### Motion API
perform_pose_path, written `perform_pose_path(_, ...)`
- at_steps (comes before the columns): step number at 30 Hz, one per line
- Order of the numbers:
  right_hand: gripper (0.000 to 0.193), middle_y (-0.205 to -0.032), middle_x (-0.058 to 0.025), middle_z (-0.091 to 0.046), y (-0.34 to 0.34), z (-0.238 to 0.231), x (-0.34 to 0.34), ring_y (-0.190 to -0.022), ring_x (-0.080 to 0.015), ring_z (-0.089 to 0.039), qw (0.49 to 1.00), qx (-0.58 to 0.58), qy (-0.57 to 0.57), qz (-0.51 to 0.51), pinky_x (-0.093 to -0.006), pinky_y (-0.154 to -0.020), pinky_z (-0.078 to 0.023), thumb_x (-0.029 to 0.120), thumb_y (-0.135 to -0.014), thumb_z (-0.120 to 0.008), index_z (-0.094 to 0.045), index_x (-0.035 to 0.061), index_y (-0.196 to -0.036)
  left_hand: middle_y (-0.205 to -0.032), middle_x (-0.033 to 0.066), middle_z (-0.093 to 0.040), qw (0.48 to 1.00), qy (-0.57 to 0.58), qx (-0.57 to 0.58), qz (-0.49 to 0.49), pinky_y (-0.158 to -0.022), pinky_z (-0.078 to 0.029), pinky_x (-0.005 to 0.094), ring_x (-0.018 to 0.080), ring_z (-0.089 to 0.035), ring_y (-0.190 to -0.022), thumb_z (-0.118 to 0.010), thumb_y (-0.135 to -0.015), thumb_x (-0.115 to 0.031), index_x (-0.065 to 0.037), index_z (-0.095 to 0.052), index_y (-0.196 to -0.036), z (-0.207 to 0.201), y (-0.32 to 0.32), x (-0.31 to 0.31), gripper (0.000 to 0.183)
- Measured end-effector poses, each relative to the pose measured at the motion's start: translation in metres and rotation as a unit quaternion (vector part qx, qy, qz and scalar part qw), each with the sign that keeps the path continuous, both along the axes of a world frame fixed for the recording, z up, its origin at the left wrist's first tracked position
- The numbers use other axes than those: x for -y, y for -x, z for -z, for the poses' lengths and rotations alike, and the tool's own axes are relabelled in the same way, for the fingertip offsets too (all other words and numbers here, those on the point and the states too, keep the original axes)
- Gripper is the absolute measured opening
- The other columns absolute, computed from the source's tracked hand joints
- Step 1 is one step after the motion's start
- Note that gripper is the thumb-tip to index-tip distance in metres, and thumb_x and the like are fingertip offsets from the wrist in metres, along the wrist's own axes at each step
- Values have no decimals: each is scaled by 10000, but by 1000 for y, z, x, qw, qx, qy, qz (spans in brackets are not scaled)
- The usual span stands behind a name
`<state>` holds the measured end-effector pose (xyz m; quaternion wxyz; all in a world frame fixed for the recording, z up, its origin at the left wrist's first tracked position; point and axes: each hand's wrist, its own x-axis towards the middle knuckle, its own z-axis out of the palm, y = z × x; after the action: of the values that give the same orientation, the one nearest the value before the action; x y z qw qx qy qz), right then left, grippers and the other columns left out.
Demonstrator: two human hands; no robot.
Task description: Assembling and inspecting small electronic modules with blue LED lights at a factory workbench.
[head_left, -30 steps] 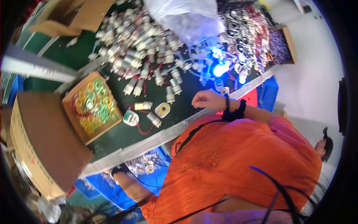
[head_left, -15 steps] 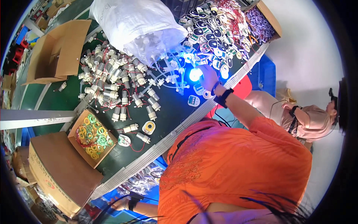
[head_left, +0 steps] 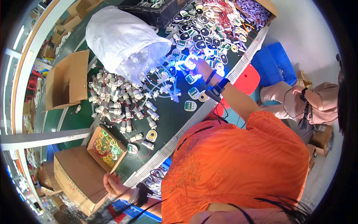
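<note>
Right hand [head_left: 195,64] closed on a blue-lit part among loose tubed pumps [head_left: 164,80]; dragging tubing could sweep neighbours off the bench [head_left: 169,115] edge. Left hand [head_left: 113,183] open, below bench.

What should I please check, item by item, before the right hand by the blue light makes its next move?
1. Right hand is at the glowing blue light: ok.
2. Grip on a part there: cannot tell, glare hides the fingers.
3. Round white-and-green circuit parts lie close on the dark green table: ok.
4. Left hand rests at the brown cardboard box's corner, off the table: ok.
5. White plastic bag crowds the work spot: not ok.
</note>
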<state>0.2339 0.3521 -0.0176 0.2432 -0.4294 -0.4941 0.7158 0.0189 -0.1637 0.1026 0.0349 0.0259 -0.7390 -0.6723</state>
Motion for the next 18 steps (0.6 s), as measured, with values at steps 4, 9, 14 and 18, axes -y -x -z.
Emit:
perform_pose_path(4, 365, -968, -160, -658, -5, -88, 11, -772, -212, -670, 970, -233, 43, -45, -346, -705, -551, 327, -928, -539, -566, 4, -1097, -1034, 85, -631, 989, -3, 24, 148, -640, -483, 235, 157, -632, -803, -518, -935, -112, -15, -572, -1125, -22, -23, -78, 220)
perform_pose_path(9, 409, -1046, -192, -634, 4, -144, 30, -858, -293, -665, 930, -332, 34, -151, -383, -827, -528, 304, -968, -460, -531, -45, -1170, -1111, 124, -616, 898, -19, 116, 424, -683, -514, 261, 176, -641, -840, -510, -934, -90, 4, -523, -1219, -23, -48, -160, 300)
perform_pose_path(14, 453, -1066, -190, -610, 23, -181, 64, -892, -299, -641, 896, -373, 51, -237, -413, -825, -515, 334, -972, -420, -513, -57, -1181, -1294, 126, -520, 840, 21, 89, 536, -917, -443, 352, 229, -519, -1157, -458, -978, -332, -3, -451, -1328, 8, -58, -229, 481)
perform_pose_path(18, 392, -1033, -164, -637, 39, -196, 89, -846, -280, -658, 850, -415, 84, -315, -392, -810, -520, 313, -973, -450, -534, -21, -1159, -1290, 115, -527, 862, 7, 113, 493, -912, -421, 337, 201, -522, -1139, -370, -984, -453, 2, -476, -1307, 40, -47, -264, 568)
